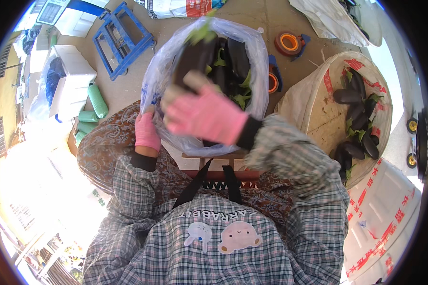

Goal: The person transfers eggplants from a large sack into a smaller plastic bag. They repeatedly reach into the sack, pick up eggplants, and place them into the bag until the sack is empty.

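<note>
My left hand (147, 131), in a pink knit glove, grips the left rim of a clear plastic bag (151, 83). Dark purple eggplants (237, 58) with green caps fill the bag. Over its near side, my gloved right hand (207, 114) is blurred by motion, its pale fingertips pointing up and left. Those fingers overlap the lower end of a large blurred eggplant (196, 57), whose leafy cap reaches the bag's far rim. Whether the fingers grip it is unclear. Part of the bag's contents is hidden beneath this hand.
A round pale sack (306, 96) holding several eggplants (358, 110) stands at right. Tape dispensers (289, 43) lie beyond the bag. A blue metal frame (123, 41), white foam box (76, 82) and green bottles (97, 100) are at left. Another white sack (385, 213) lies lower right.
</note>
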A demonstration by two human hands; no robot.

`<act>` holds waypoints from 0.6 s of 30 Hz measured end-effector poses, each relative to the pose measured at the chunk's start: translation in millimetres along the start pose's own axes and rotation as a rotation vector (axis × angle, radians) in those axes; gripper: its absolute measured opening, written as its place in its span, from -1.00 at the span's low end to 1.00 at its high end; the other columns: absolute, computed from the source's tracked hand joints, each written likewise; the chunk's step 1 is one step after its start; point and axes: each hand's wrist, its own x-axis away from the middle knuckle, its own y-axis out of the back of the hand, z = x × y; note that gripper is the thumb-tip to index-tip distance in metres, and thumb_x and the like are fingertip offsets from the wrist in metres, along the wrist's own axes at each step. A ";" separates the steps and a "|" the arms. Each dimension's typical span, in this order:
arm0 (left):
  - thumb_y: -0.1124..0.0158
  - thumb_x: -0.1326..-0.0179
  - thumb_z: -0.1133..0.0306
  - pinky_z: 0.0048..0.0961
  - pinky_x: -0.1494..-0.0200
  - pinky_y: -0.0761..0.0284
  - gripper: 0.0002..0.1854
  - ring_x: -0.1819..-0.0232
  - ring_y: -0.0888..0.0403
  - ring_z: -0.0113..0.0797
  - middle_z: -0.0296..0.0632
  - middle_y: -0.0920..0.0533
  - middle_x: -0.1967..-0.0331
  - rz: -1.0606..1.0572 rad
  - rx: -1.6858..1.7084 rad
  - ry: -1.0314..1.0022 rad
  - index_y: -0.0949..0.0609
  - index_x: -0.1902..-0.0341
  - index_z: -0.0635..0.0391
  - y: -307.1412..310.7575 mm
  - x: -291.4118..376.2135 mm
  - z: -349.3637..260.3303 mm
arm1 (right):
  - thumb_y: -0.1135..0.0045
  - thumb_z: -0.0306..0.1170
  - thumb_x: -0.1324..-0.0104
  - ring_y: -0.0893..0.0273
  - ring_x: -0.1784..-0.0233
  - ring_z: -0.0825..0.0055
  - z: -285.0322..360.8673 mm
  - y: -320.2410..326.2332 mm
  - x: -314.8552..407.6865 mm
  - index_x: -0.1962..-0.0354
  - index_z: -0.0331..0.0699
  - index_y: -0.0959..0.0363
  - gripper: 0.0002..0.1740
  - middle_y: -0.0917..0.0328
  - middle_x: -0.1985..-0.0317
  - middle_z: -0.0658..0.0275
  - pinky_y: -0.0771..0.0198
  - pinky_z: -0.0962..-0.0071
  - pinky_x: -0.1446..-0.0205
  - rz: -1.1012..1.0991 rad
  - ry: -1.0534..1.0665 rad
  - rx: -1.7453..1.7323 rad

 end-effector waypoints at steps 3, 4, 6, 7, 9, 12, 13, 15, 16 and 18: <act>-0.17 -0.41 0.35 -0.52 0.61 -0.30 -0.87 0.70 -0.38 -0.47 -0.37 -0.48 0.62 0.221 -0.284 -0.054 -0.60 0.11 0.11 20.0 5.1 -7.8 | -0.13 -0.36 -0.19 -0.33 -0.34 0.47 86.8 -82.4 22.9 0.00 0.00 -0.50 -0.63 -0.48 -0.04 0.39 -0.18 0.03 -0.50 0.341 0.160 -0.218; -0.16 -0.42 0.34 -0.54 0.68 -0.07 -0.90 0.77 -0.17 -0.56 -0.46 -0.34 0.70 0.168 -0.100 -0.020 -0.55 0.23 0.07 21.8 6.3 -6.2 | -0.14 -0.38 -0.20 -0.37 -0.32 0.41 84.0 -72.0 23.9 -0.02 -0.05 -0.49 -0.62 -0.48 -0.08 0.37 -0.26 0.12 -0.46 0.328 0.089 -0.396; -0.18 -0.42 0.34 -0.55 0.67 -0.10 -0.89 0.76 -0.21 -0.54 -0.45 -0.37 0.69 0.155 -0.127 -0.096 -0.57 0.18 0.11 21.6 -0.6 -16.0 | -0.15 -0.43 -0.23 -0.51 -0.21 0.20 51.4 -19.2 39.8 -0.07 -0.17 -0.46 -0.59 -0.46 -0.17 0.25 -0.49 0.29 -0.26 0.346 -0.189 -1.099; -0.19 -0.41 0.33 -0.54 0.68 -0.09 -0.88 0.76 -0.21 -0.53 -0.45 -0.36 0.69 0.168 -0.172 -0.104 -0.58 0.15 0.12 18.8 -3.8 -19.3 | -0.16 -0.43 -0.24 -0.55 -0.13 0.22 29.4 11.2 59.7 -0.07 -0.16 -0.45 -0.59 -0.49 -0.06 0.22 -0.58 0.31 -0.09 0.171 -0.277 -1.101; -0.20 -0.43 0.31 -0.58 0.58 -0.26 -0.86 0.62 -0.40 -0.58 -0.45 -0.49 0.58 0.278 -0.292 -0.081 -0.59 0.16 0.13 17.3 -0.9 -24.8 | -0.24 -0.46 -0.20 -0.63 0.01 0.18 -17.6 63.0 127.1 -0.04 -0.19 -0.50 -0.59 -0.61 0.09 0.12 -0.58 0.30 -0.05 -0.104 -0.699 -0.737; -0.20 -0.43 0.33 -0.61 0.26 -0.45 -0.68 0.26 -0.56 -0.58 -0.38 -0.64 0.22 0.212 -0.383 -0.210 -0.60 -0.15 0.20 5.0 -6.1 -3.1 | -0.17 -0.43 -0.20 -0.61 -0.06 0.04 -44.3 95.9 319.6 -0.06 -0.28 -0.49 -0.57 -0.62 0.08 0.00 -0.52 0.20 -0.14 0.253 -1.301 -0.257; -0.19 -0.43 0.33 -0.61 0.16 -0.48 -0.62 0.16 -0.57 -0.57 -0.36 -0.65 0.11 0.238 -0.433 -0.228 -0.57 -0.24 0.22 4.9 -12.0 1.5 | -0.16 -0.40 -0.18 -0.59 -0.10 0.01 -31.5 97.0 379.9 -0.10 -0.30 -0.47 -0.51 -0.62 0.08 -0.03 -0.49 0.17 -0.19 0.663 -1.338 -0.264; -0.19 -0.43 0.33 -0.55 0.11 -0.47 -0.63 0.15 -0.54 -0.52 -0.34 -0.64 0.11 0.263 -0.470 -0.221 -0.57 -0.21 0.26 2.2 -10.8 6.7 | -0.36 -0.20 0.07 -0.46 -0.29 0.00 32.6 81.1 447.6 -0.26 -0.28 -0.35 -0.12 -0.56 -0.08 -0.06 -0.42 0.11 -0.31 1.178 -1.280 -0.573; -0.19 -0.43 0.33 -0.55 0.08 -0.46 -0.63 0.14 -0.54 -0.51 -0.32 -0.63 0.10 0.283 -0.521 -0.228 -0.57 -0.22 0.27 10.5 -18.0 7.8 | -0.39 -0.19 0.11 -0.44 -0.29 -0.05 63.4 64.3 453.6 -0.28 -0.31 -0.30 -0.05 -0.53 -0.11 -0.08 -0.41 0.11 -0.32 1.263 -1.255 -0.662; -0.22 -0.42 0.30 -0.54 0.04 -0.44 -0.59 0.11 -0.51 -0.50 -0.31 -0.62 0.09 0.279 -0.636 -0.313 -0.54 -0.23 0.30 10.5 -13.8 0.9 | -0.47 -0.13 0.16 -0.43 -0.21 -0.18 89.9 39.0 467.4 -0.24 -0.26 -0.32 -0.02 -0.50 -0.06 -0.17 -0.41 0.06 -0.26 0.921 -1.384 -0.637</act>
